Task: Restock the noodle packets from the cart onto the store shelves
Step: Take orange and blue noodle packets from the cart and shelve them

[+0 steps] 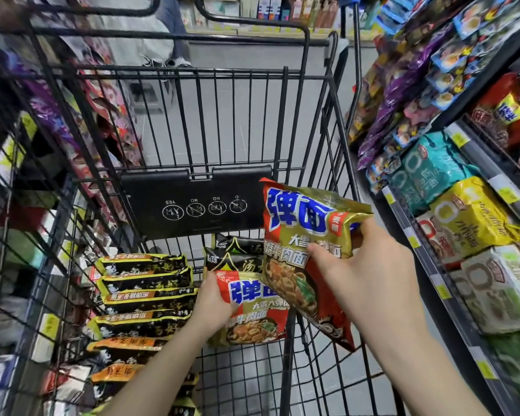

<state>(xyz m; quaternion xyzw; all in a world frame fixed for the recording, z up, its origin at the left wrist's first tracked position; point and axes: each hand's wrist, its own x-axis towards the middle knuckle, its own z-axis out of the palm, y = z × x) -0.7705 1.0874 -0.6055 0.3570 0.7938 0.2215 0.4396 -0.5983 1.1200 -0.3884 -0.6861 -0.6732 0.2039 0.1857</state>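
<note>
A narrow store aisle frames a black wire shopping cart (309, 94). The right hand (364, 274) pinches a red-and-gold noodle packet (300, 232) above the cart, beside the stocked shelves (475, 163); the left hand (213, 307) grips a second matching packet (252, 310) inside the basket.

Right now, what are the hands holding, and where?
Right hand pinches a red-gold noodle packet at its right edge; left hand grips another packet by its left edge.

cart (174, 76): black metal wire | noodle packets (297, 235): glossy plastic film
</note>
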